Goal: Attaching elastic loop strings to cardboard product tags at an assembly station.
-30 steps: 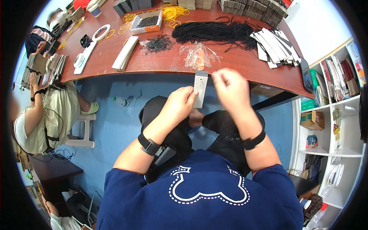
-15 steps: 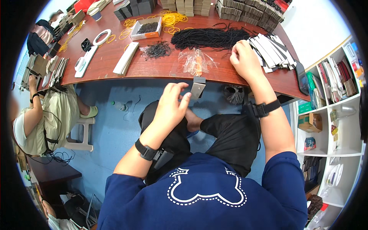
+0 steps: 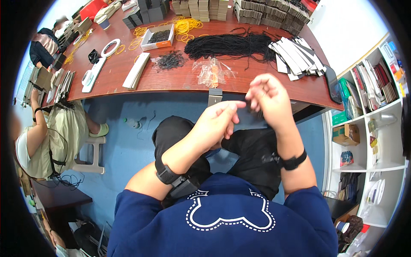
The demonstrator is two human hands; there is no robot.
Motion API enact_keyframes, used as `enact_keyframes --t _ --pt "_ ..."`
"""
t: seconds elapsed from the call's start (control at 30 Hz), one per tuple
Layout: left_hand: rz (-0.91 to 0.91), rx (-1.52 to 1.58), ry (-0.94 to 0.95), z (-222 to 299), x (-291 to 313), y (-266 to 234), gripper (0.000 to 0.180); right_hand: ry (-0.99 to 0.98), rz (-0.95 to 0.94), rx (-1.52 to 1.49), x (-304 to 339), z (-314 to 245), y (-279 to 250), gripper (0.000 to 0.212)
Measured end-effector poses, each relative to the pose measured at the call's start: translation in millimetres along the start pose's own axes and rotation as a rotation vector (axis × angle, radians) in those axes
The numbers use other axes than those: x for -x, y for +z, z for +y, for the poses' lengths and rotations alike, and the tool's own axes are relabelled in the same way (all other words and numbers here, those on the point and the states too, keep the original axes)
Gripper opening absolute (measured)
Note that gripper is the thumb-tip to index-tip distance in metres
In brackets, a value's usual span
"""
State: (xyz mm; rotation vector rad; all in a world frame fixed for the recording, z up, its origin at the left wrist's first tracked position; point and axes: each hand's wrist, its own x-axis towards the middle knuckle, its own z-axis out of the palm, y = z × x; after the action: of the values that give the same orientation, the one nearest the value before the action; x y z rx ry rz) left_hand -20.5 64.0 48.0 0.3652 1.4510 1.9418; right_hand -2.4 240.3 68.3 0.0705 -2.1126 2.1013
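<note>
My right hand is raised just off the table's front edge. Its fingers are curled in together, and whatever they may hold is too small to make out. Close to its left, my left hand points its index finger toward the right hand's fingertips. Its other fingers are loosely bent, and nothing shows in them. Just beyond the left hand, a grey block-like piece hangs at the table edge. A long bundle of black cords lies on the table beyond my hands, left of fanned white and black strips.
On the red-brown table are a crumpled clear plastic bag, loose black bits, a small box, white strips and yellow rubber bands. White shelves stand at right. A person sits at left.
My right hand has come back from the cords and strips toward me, off the table edge. My left hand has shifted right to meet it. The view has shifted slightly.
</note>
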Motion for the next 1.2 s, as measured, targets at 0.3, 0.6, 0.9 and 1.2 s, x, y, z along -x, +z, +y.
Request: enact_keyframes --t 0.3,0.6,0.9,1.2 --pt "-0.037 0.192 0.057 19 -23 5 0.022 0.063 -0.172 -0.29 59 8 4 0.01" --pt "0.381 0.113 0.341 39 8 -58 0.023 0.261 -0.006 -0.254 82 48 -32 0.009" --pt "0.243 -0.451 0.353 -1 22 -42 0.025 0.102 -0.004 0.039 63 40 -3 0.008" --pt "0.118 -0.233 0.222 -10 28 -23 0.014 0.365 -0.127 -0.348 52 32 40 0.012"
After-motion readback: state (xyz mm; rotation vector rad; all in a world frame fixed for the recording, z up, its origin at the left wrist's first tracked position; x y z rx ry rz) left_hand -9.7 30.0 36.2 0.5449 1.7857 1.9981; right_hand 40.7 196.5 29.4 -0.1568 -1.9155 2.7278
